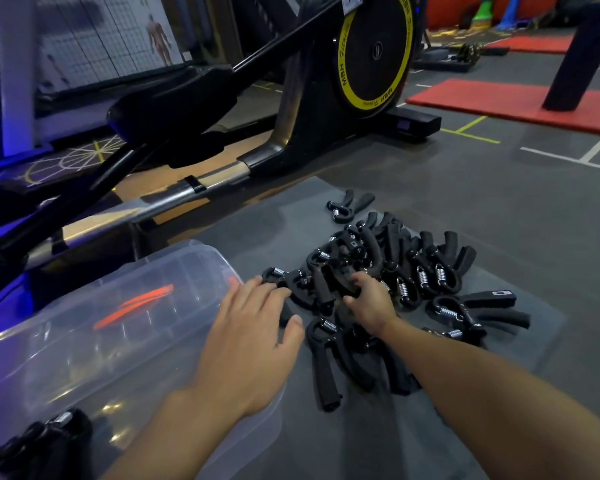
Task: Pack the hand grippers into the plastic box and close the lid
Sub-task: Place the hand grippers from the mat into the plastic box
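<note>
Several black hand grippers (413, 271) with steel springs lie heaped on a grey mat. One lone hand gripper (349, 204) lies apart at the far edge. The clear plastic box (101, 323) stands at the left; a few grippers (42, 441) sit in its near corner. My left hand (253, 337) reaches over the box's right wall, fingers curling onto a gripper handle at the heap's left edge. My right hand (369, 296) closes on a gripper in the heap's middle. No lid is visible.
A black exercise machine with a yellow-ringed flywheel (374, 53) and steel rail (187, 192) runs behind the box. Red mats (499, 102) and a dark post (575, 57) lie at the far right. Grey floor with painted lines stretches right of the mat.
</note>
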Demonstrator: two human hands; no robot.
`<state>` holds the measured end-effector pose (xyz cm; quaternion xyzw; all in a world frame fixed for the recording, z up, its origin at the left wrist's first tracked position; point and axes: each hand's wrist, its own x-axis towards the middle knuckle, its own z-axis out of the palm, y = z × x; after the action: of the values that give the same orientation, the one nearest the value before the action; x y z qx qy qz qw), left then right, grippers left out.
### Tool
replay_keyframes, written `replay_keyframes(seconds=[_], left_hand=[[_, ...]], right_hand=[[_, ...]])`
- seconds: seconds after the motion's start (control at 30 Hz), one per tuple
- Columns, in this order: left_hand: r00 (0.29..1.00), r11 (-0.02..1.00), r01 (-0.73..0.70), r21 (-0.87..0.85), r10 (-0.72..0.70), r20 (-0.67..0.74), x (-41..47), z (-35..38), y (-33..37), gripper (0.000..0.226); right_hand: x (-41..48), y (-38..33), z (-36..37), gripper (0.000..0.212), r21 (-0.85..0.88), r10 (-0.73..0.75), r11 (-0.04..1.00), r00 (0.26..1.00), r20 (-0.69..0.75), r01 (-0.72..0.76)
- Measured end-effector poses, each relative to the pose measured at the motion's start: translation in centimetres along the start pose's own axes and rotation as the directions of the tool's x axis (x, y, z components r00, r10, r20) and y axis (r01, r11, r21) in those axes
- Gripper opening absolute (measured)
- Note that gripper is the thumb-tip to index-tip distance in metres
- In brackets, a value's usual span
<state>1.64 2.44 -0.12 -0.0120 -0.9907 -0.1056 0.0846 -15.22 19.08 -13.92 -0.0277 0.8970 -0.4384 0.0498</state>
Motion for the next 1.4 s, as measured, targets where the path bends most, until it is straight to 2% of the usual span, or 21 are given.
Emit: replay_keyframes(seconds=[0.07, 0.4, 0.6, 0.73, 0.83, 1.07, 1.27, 1.4], left_hand=[[1.0, 1.0, -0.005, -0.011, 0.005, 0.004, 0.0, 0.0, -0.1, 0.074], [0.999, 0.999, -0.033, -0.024, 0.033, -0.007, 0.1, -0.1, -0.2, 0.071], [0.999, 0.993, -0.028, -0.118, 0.024, -0.038, 0.2, -1.5, 0.2, 0.067], [0.993, 0.967, 0.058, -0.248, -0.082, -0.087, 0.6, -3.9, 0.0, 0.045], [0.981, 0.94, 0.076, -0.331, -0.13, -0.144, 0.8, -6.4, -0.7, 0.041], [0.927, 0.847, 0.104, -0.522, -0.272, -0.256, -1.0, -12.0, -3.6, 0.042], [0.901, 0.824, 0.197, -0.531, -0.366, -0.233, -5.1, -14.3, -8.5, 0.045], [0.865, 0.799, 0.27, -0.537, -0.446, -0.228, -8.3, -14.7, -12.5, 0.038]], right_hand=[[0.3, 0.1, 0.0, 0.036, -0.004, -0.002, 1.0, 0.998, -0.056, 0.001], [-1.5, -3.6, -1.9, 0.029, -0.03, -0.095, 0.995, 0.977, -0.193, 0.091], [-4.9, -6.3, -6.7, 0.024, -0.055, -0.261, 0.965, 0.944, -0.2, 0.256], [-7.0, -9.8, -9.5, 0.022, -0.099, -0.397, 0.918, 0.887, -0.235, 0.385], [-9.0, -12.6, -10.9, 0.022, -0.101, -0.528, 0.848, 0.816, -0.236, 0.52], [-14.6, -18.6, -9.8, 0.025, -0.088, -0.796, 0.602, 0.588, -0.143, 0.794], [-18.6, -22.9, -5.2, 0.025, 0.048, -0.902, 0.431, 0.43, 0.033, 0.901], [-20.4, -25.0, -1.7, 0.025, 0.104, -0.932, 0.353, 0.339, 0.128, 0.93]])
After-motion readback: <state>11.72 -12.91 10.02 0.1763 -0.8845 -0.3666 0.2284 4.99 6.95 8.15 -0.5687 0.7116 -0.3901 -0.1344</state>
